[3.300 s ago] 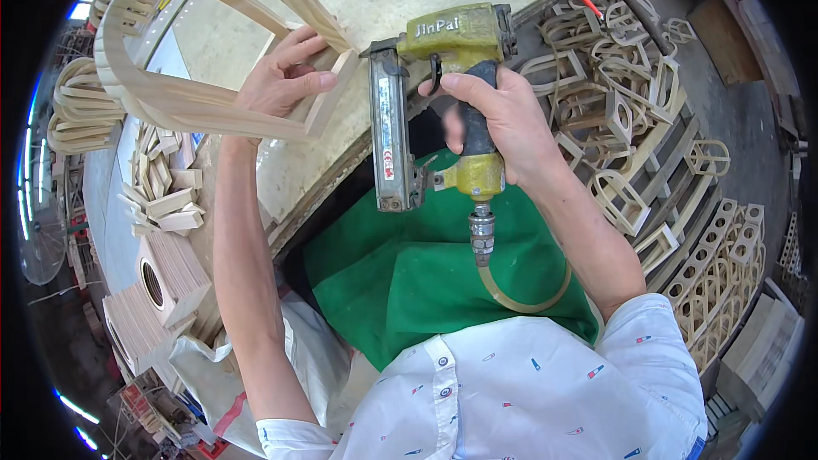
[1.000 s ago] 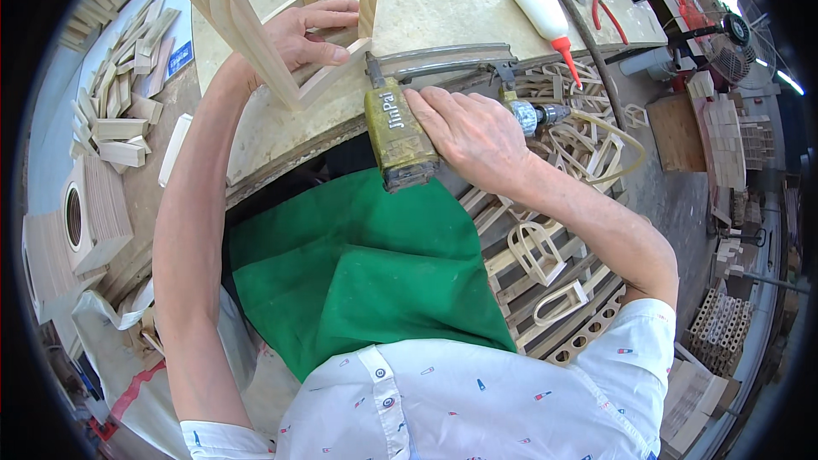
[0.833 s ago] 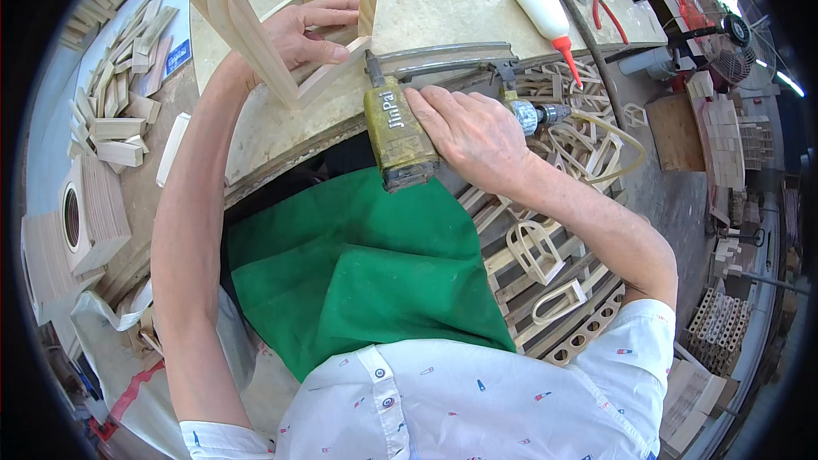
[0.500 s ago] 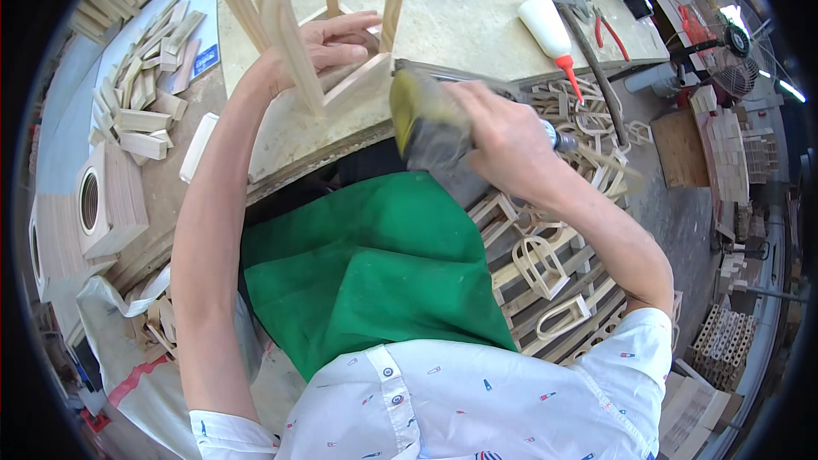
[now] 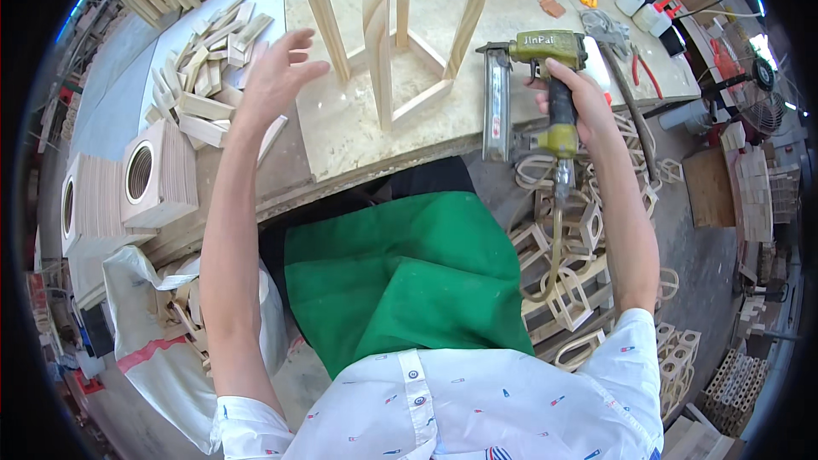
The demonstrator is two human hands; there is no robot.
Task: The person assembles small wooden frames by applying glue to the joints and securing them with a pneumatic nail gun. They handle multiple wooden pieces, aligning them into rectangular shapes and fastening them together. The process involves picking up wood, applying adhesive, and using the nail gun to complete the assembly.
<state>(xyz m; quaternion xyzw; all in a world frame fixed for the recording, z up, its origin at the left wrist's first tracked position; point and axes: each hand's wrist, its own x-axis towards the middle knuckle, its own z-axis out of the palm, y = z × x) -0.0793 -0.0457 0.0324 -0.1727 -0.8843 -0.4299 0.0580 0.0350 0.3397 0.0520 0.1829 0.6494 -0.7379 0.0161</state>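
A pale wooden frame (image 5: 421,105) with tall curved legs stands on the workbench (image 5: 341,149), on a square of rails. My left hand (image 5: 277,77) is off to the left of it, empty, with fingers apart, near a heap of short wooden blocks (image 5: 209,89). Wrapped round the grip of a green and black air nail gun (image 5: 545,47) is my right hand (image 5: 586,102). The gun is held right of the frame, apart from it, with its silver magazine on its left side and an air hose (image 5: 555,247) hanging below.
Stacked wooden panels with round holes (image 5: 158,175) stand at the left. A white sack (image 5: 141,349) of scraps is below. Red-handled pliers (image 5: 646,75), a dark bar (image 5: 626,106) and glue bottles (image 5: 630,0) lie at the right. Many arched wooden parts (image 5: 567,298) fill the lower right.
My left hand has let go of the wooden frame and moved left. My right hand has drawn the nail gun away to the right. The view has shifted, showing more of the bench.
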